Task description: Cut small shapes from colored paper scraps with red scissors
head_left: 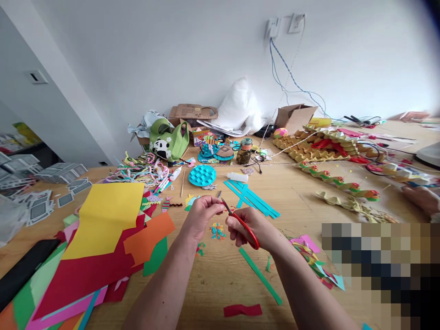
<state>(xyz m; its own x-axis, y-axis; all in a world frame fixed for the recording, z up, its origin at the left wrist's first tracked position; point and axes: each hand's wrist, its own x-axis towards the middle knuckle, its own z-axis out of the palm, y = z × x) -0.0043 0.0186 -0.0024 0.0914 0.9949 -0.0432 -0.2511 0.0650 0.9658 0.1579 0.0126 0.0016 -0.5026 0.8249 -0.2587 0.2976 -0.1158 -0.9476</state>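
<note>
In my right hand (pixel 254 224) is a pair of scissors (pixel 245 228) with red handles, its dark blades pointing up and left. My left hand (pixel 206 211) is closed in a pinch beside the blade tips. What it pinches is too small to make out, though a hint of red shows there. Beneath the hands lies a small heap of colourful paper snippets (pixel 217 231). A few green and red bits (pixel 200 249) lie to its left. Nearer to me are a green paper strip (pixel 260 276) and a short red strip (pixel 242 310).
Coloured paper sheets (pixel 103 215) pile up at left. Blue strips (pixel 252 199), a blue scalloped disc (pixel 202 175) and a glue bottle (pixel 237 177) lie beyond my hands. Paper scraps (pixel 318 263) and egg cartons (pixel 340 181) are at right, near another person's hand (pixel 421 199).
</note>
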